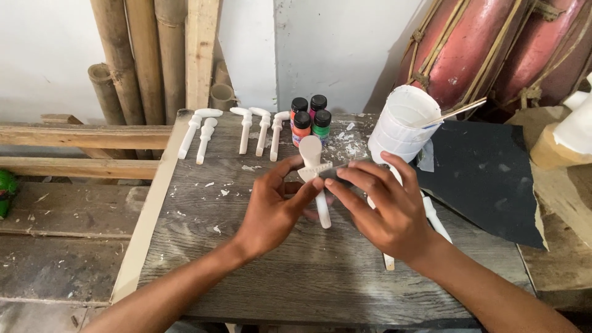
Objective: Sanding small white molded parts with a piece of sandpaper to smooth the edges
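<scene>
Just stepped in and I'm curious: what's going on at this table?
A person holds a pale carved wooden piece upright in the left hand and presses a small grey strip, perhaps sandpaper, against it with the right hand. More carved pieces lie in a row at the back of the wooden table, beside four paint bottles and a white cup.

Paint bottles [310, 119] behind carved figure [313, 174]
</scene>
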